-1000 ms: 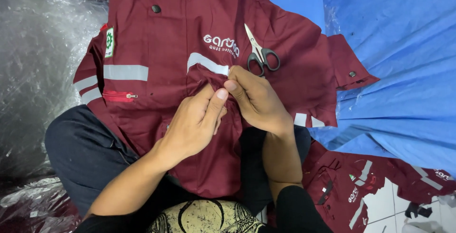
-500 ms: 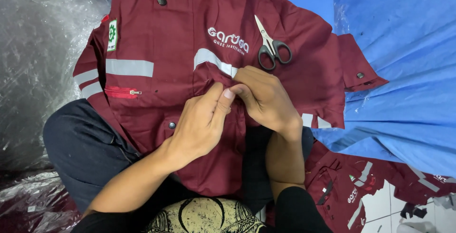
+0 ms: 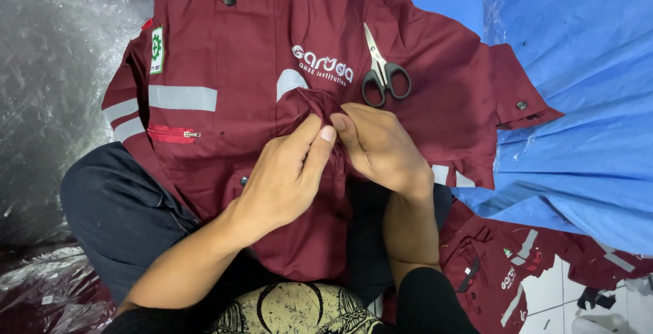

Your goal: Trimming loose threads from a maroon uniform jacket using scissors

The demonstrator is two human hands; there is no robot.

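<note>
Left hand (image 3: 286, 174) & right hand (image 3: 381, 147), fingertips together, pinch a fold of the maroon cotton work jacket w/ grey reflective strips (image 3: 258, 55) on the lap. Black-handled steel scissors (image 3: 381, 69) lie just beyond right hand. Best keep fold taut, grip close.

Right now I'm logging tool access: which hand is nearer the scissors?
Right. The right hand pinches the maroon jacket just below the scissors; the left hand grips the same fold, further left and lower.
</note>
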